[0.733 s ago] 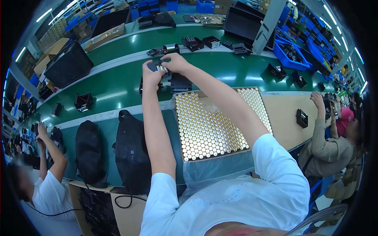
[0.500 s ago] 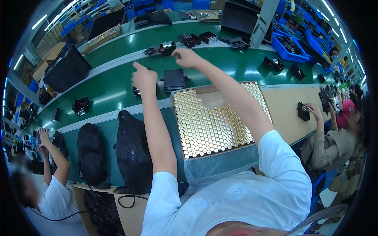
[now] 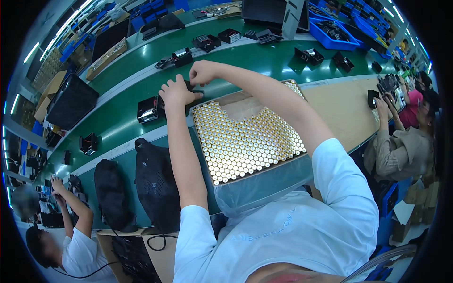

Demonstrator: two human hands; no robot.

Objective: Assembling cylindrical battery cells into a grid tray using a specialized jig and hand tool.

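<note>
The black case [image 3: 198,90] lies on the green counter [image 3: 118,123] between both hands (its long axis is hidden), the left hand [image 3: 175,92] at its left, fingers spread apart, the right hand [image 3: 203,73] at its far side, fingers curled, whether clamped I cannot tell.

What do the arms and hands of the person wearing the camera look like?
Short, loose, pale bluish-white sleeves cover the upper arms. Below them, both forearms are bare. The left hand and right hand have no gloves, and no watch or bracelet shows.
</note>
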